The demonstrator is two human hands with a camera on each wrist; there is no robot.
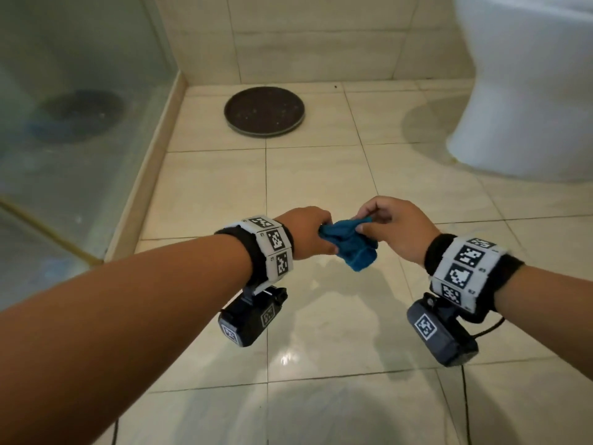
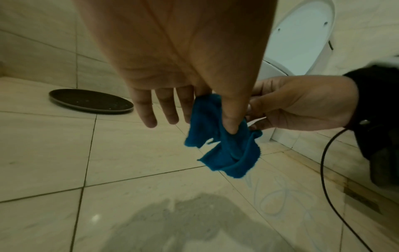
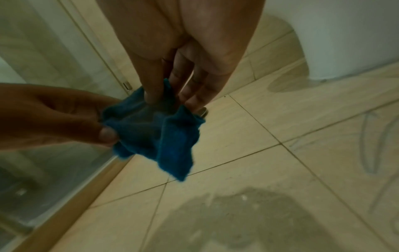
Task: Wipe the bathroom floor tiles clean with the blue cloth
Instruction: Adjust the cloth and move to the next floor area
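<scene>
I see dim, warm-greenish light throughout — a small glare spot on the wet floor tiles (image 1: 285, 359), soft shadows below. Both wrist views are grainy, smeared and bowed at the edges — especially the right one.

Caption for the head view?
Left hand and right hand hold the blue cloth above wet floor tiles.

Both hands, left hand (image 1: 309, 232) and right hand (image 1: 396, 227), pinch the blue cloth (image 1: 348, 242) (crumpled) above floor tiles (image 1: 314, 175).
</scene>
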